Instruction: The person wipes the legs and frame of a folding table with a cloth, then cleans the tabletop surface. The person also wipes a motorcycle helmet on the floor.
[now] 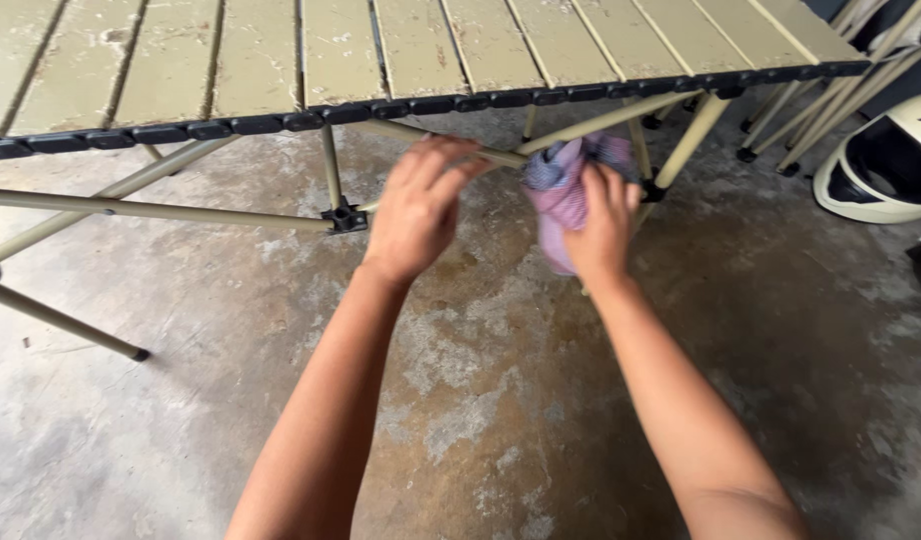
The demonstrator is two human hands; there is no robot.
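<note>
Head view showed a slatted olive worktop (421, 50) over a stained concrete floor (481, 400). Beneath it, the left hand (418, 208) closed its grip on a frame rod (501, 155), steadying it, while the right hand (603, 222) clutched a pink cloth (561, 195) against it.

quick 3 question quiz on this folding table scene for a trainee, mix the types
1. True or false: the right hand grips a bunched pink and grey cloth.
2. Multiple choice: the left hand is closed on A) a slanted olive metal frame rod under the tabletop, B) the cream helmet, C) the bare concrete floor.
3. Fill in: the olive folding table has a top made of long ____ with black end caps.

Key: 1 true; 2 A; 3 slats
</note>
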